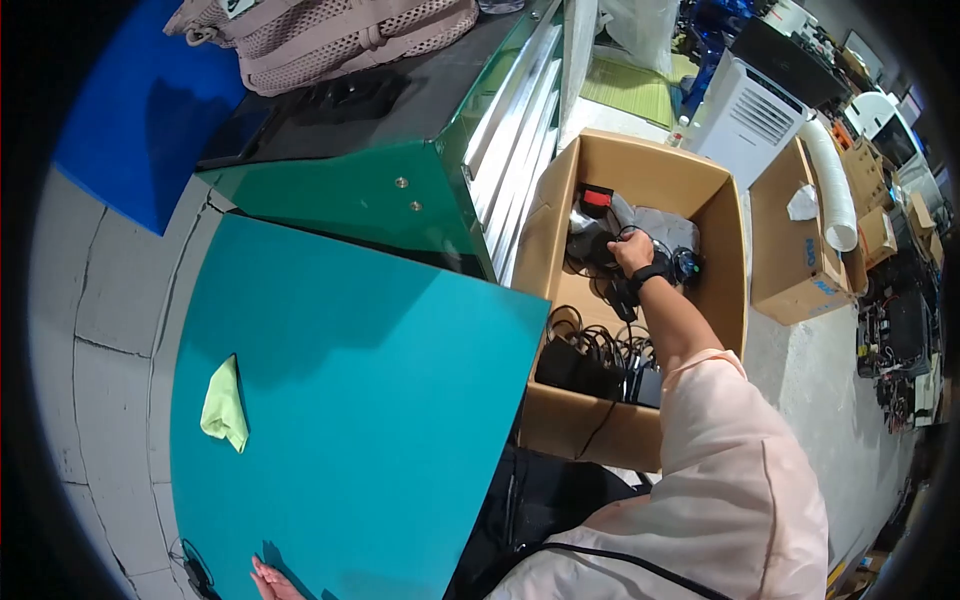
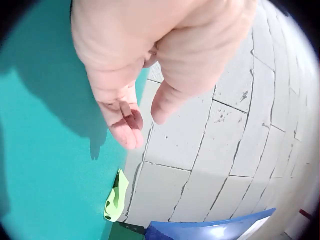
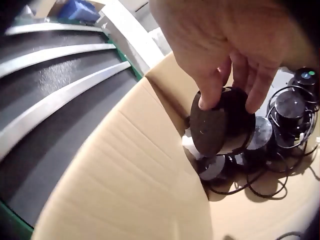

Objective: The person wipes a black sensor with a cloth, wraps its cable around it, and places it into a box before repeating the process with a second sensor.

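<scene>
Our right hand (image 3: pixel 230 42) is pinching a black round device (image 3: pixel 210 125);
in the right-wrist view it is hanging at the hand's six o'clock, inside the cardboard box (image 3: pixel 130 175); our left hand (image 2: pixel 142 37) is hovering, thumb and fingers narrowly parted.

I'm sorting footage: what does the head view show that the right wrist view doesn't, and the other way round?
Only the head view: the teal table, yellow-green cloth, pink mesh bag and left hand. Only the right wrist view: a clear look at the flat face of the black round object in the right hand's grip. Both: that right hand, the cardboard box and the silver strips beside it.
</scene>
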A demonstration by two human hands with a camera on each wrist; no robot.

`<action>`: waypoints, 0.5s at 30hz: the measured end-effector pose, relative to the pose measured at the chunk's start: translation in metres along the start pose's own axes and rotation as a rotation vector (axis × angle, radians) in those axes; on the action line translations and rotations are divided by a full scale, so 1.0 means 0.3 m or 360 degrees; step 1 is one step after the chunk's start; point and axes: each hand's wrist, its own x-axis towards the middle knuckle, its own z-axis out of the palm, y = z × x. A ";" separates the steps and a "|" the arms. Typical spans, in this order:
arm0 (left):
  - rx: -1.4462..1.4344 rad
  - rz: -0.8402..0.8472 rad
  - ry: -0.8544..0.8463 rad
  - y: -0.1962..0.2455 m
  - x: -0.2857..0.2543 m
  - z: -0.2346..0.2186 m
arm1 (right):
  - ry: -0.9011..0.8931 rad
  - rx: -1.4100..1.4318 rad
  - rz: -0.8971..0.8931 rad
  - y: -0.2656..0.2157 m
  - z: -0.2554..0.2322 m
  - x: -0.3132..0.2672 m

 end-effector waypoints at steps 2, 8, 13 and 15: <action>-0.0211 -0.0214 0.0015 0.015 -0.001 0.003 | 0.0017 -0.0172 -0.0075 -0.010 0.053 0.032; 0.0109 -0.0132 0.0168 0.014 -0.012 0.060 | -0.0015 -0.0243 -0.0135 0.030 0.220 0.156; 0.0318 -0.0082 0.0095 0.050 0.018 -0.071 | 0.0050 -0.0172 -0.0024 0.092 0.320 0.207; 0.0060 -0.0272 -0.0055 0.062 0.027 -0.120 | 0.0040 -0.0182 -0.0002 0.099 0.341 0.213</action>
